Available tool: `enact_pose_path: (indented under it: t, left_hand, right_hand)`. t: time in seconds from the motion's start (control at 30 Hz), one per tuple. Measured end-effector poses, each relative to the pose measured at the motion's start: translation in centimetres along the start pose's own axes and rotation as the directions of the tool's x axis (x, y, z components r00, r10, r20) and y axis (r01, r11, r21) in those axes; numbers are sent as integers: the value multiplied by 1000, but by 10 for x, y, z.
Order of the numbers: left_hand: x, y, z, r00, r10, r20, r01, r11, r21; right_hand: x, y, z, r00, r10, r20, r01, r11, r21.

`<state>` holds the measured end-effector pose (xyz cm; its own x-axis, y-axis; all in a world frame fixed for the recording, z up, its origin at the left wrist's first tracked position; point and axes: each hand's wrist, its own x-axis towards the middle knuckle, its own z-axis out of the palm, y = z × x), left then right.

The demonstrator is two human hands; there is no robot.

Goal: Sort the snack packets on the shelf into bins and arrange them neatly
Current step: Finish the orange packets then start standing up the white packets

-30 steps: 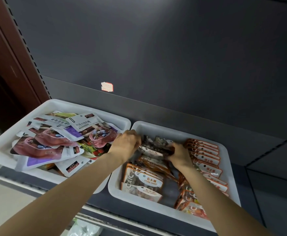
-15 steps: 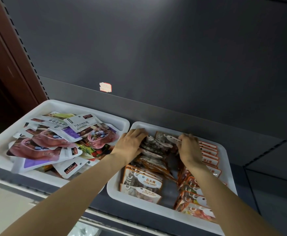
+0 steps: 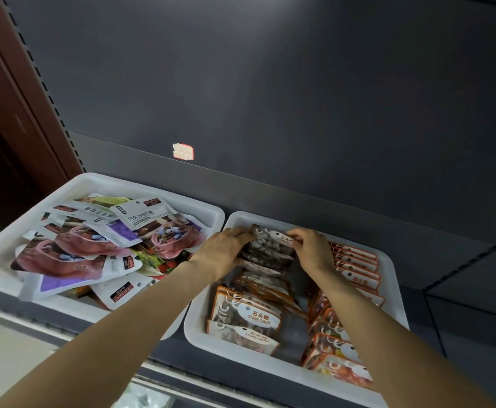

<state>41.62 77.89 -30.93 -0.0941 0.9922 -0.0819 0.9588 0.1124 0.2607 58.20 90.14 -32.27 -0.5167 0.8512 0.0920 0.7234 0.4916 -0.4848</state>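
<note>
Both hands, left hand (image 3: 226, 248) and right hand (image 3: 311, 250), pinch the rearmost stone-candy packet (image 3: 270, 241) upright near the back wall of the right bin (image 3: 396, 290), a bare gap between its two rows; forearms hide several packets.

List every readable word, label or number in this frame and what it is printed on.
"STONE CANDY": front packet in the right bin.
"STONE CANDY": flat packet before it.
Chinese print on the left bin's top pouch: too small.
Sticker on the shelf wall: blurred.
</note>
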Motion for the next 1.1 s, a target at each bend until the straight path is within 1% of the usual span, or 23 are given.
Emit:
enact_pose_path:
  t: [0.1,0.17,0.23,0.3,0.33,0.37,0.43,0.47,0.53,0.57,0.6,0.67,0.7,0.77,0.83,0.9,0.93,1.0,1.03,1.1]
  left_hand:
    - [2,1,0,999,-18,-29,18,1000,-3]
    - [3,-2,1,999,-30,-44,28,998,-50]
    - [4,-4,-1,996,-47,-74,40,995,-89]
    - [4,-2,-2,993,-54,-102,46,996,-79]
    - [4,-1,-2,991,-63,-116,53,995,-83]
    - [4,0,-3,989,-83,-122,70,992,-105]
    - [4,3,0,983,-130,-127,108,980,-164]
    - [5,5,2,980,-151,-130,126,976,-180]
    - [5,8,6,974,-178,-140,150,970,-193]
    - [4,9,7,969,-195,-151,161,965,-209]
    - [3,9,7,966,-208,-155,170,959,-226]
    - [0,7,10,962,-217,-167,177,958,-227]
    - [-3,5,10,961,-204,-186,165,964,-207]
    - [-5,4,7,957,-171,-233,139,979,-146]
    - [-3,3,1,954,-165,-249,142,984,-108]
    - [1,2,-4,962,-156,-225,122,979,-161]
    - [3,3,-4,970,-145,-192,111,977,-180]
    - [5,4,-2,987,-126,-101,103,974,-203]
    - [6,4,0,989,-122,-81,102,970,-219]
    - [5,2,6,989,-122,-84,101,969,-224]
  right_hand:
    - [0,0,-1,997,-54,54,53,998,17]
    - [0,-3,2,992,-75,104,68,995,67]
    - [-2,-7,4,988,-21,155,-11,979,206]
    - [-4,-8,1,981,84,173,-147,909,391]
    - [-6,-5,-1,975,130,181,-199,875,441]
    - [-9,-3,-4,966,168,198,-242,859,451]
    - [-19,1,-7,950,205,235,-285,877,387]
    - [-24,0,-8,950,182,252,-262,904,338]
    - [-33,-4,-6,954,88,288,-173,943,283]
    - [-36,-6,-4,960,58,274,-134,955,265]
    - [-36,-7,-2,973,50,226,-108,962,252]
    - [-31,-5,2,992,74,99,-97,960,263]
    - [-29,-3,3,994,87,59,-100,956,277]
    - [-25,-3,4,995,96,41,-104,947,304]
    - [-23,-6,4,992,105,71,-124,921,370]
    - [-23,-8,5,985,147,88,-170,901,398]
    - [-24,-8,6,982,175,75,-190,904,384]
    - [-27,-10,3,981,188,44,-192,940,283]
    - [-28,-14,0,983,178,52,-185,954,234]
    - [-32,-19,-5,974,191,125,-215,952,216]
